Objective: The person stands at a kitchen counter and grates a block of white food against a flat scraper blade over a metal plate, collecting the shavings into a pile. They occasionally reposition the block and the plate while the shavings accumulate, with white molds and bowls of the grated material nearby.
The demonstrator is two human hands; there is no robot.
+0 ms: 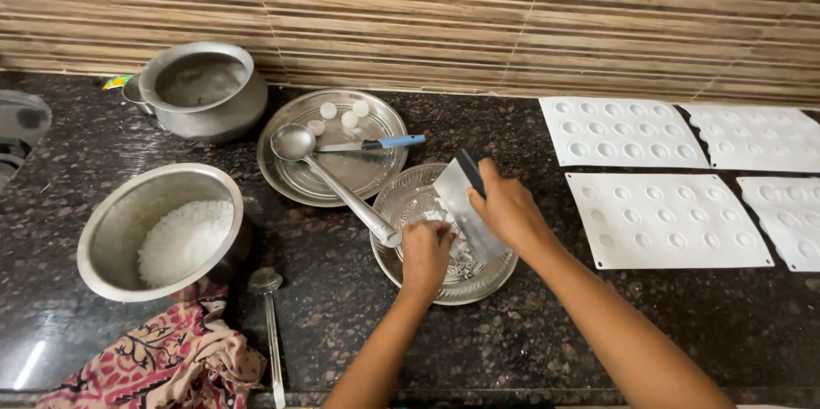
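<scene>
1. Head view: right hand [510,208] grips a metal scraper [465,204], its blade in a glass bowl [495,277].
2. Left hand [424,254], fingers curled, presses white dough [440,219] there.
3. Steel bowl [111,238] holds white grains [184,240].

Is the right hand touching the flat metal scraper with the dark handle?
Touching. The head view shows the right hand gripping the dark handle of the flat metal scraper, whose blade reaches into the clear glass bowl.
</scene>
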